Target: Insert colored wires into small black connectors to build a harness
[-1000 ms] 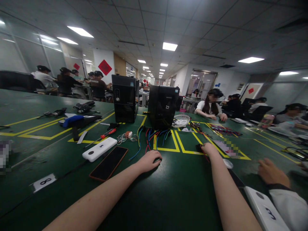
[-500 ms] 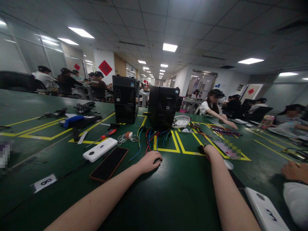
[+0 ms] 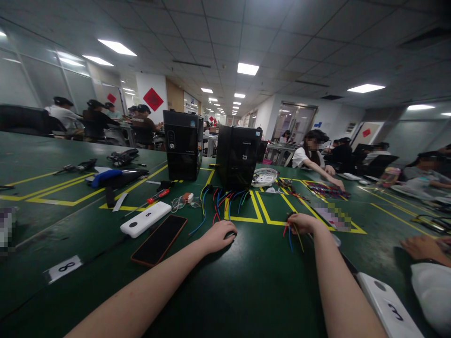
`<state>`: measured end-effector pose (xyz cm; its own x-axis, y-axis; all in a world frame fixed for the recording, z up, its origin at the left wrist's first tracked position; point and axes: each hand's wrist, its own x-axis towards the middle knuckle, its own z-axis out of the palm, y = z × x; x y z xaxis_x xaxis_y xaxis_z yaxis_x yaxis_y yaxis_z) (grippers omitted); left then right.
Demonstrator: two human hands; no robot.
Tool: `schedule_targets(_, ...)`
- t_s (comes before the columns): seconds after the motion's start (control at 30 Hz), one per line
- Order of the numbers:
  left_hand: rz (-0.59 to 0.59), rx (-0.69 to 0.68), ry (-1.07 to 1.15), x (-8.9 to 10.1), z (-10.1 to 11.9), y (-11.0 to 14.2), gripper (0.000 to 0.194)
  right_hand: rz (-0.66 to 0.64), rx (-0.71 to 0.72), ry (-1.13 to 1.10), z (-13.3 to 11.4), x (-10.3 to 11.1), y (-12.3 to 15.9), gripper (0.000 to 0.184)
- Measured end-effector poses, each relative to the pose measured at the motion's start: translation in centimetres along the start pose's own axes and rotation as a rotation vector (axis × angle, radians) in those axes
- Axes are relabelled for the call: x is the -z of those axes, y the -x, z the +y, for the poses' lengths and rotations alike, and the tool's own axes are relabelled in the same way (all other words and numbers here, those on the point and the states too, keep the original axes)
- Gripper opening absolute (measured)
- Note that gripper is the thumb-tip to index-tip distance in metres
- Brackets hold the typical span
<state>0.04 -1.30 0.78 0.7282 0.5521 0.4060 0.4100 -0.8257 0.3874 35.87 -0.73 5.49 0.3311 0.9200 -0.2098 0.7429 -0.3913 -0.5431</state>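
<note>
My left hand (image 3: 217,236) rests on the green table with its fingers curled. A dark patch shows between thumb and forefinger, and whether it is a small object or shadow I cannot make out. Just beyond this hand lie several red, blue and yellow wires (image 3: 203,213), their ends near the black computer cases. My right hand (image 3: 302,222) is closed on a dark wire connector (image 3: 290,217); red, blue and yellow wires hang down from it beneath the fingers. Its far side is hidden by the hand.
Two black computer cases (image 3: 182,150) stand ahead. A white basket (image 3: 265,177), a phone (image 3: 160,239), white power banks (image 3: 146,219) and a red screwdriver (image 3: 158,196) lie about. A co-worker's hand (image 3: 421,248) is at the right, and another person (image 3: 310,157) reaches over wires across the table.
My right hand has turned and moved left, bringing the connector's hanging coloured wires into sight. My left hand stays in place. The person across has drawn the reaching hand back slightly.
</note>
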Motion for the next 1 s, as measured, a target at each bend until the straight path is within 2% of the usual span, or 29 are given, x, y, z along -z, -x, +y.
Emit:
schedule_targets(0.13, -0.012, 0.004, -0.002, -0.1, 0.0, 0.0, 0.018, -0.268, -0.008, -0.068, -2.7, -1.6, 1.4, 0.014)
schedule_targets(0.23, -0.003, 0.022, 0.005, 0.2, 0.2, 0.0, 0.022, -0.500, 0.084, -0.161, -4.8, -2.6, 3.6, 0.011)
schedule_targets(0.3, 0.023, 0.041, 0.022, 0.4, 0.5, 0.2, 0.032, -0.681, 0.163, -0.206, -5.9, -3.2, 5.4, 0.007)
schedule_targets(0.37, 0.028, 0.042, 0.047, 0.6, 0.8, 0.3, 0.046, -0.902, 0.164, -0.188, -6.8, -3.7, 6.9, 0.008)
schedule_targets(0.4, 0.015, 0.031, 0.060, 0.7, 1.0, 0.4, 0.053, -0.975, 0.167, -0.179, -7.2, -4.0, 7.5, 0.011)
schedule_targets(0.43, -0.004, 0.015, 0.072, 0.7, 1.2, 0.4, 0.058, -0.990, 0.172, -0.167, -7.6, -4.2, 8.0, 0.014)
schedule_targets(0.5, -0.049, -0.020, 0.086, 0.6, 1.6, 0.5, 0.063, -0.896, 0.213, -0.096, -8.2, -4.8, 8.5, 0.018)
schedule_targets(0.57, -0.088, -0.049, 0.087, 0.5, 1.8, 0.4, 0.058, -0.713, 0.289, 0.054, -8.8, -5.6, 8.7, 0.023)
schedule_targets(0.67, -0.112, -0.084, 0.085, 0.4, 2.0, 0.3, 0.040, -0.407, 0.451, 0.299, -9.3, -7.0, 9.1, 0.028)
schedule_targets(0.73, -0.104, -0.097, 0.090, 0.4, 2.0, 0.2, 0.033, -0.227, 0.577, 0.388, -9.4, -7.8, 9.7, 0.028)
schedule_targets(0.8, -0.095, -0.100, 0.095, 0.5, 2.0, 0.1, 0.033, -0.100, 0.659, 0.433, -9.4, -8.4, 10.5, 0.027)
schedule_targets(0.9, -0.092, -0.098, 0.090, 0.4, 1.8, 0.1, 0.037, -0.016, 0.687, 0.495, -9.4, -8.7, 11.7, 0.028)
schedule_targets(1.0, -0.099, -0.103, 0.086, 0.3, 1.8, 0.1, 0.038, -0.012, 0.680, 0.546, -9.8, -8.7, 12.6, 0.029)
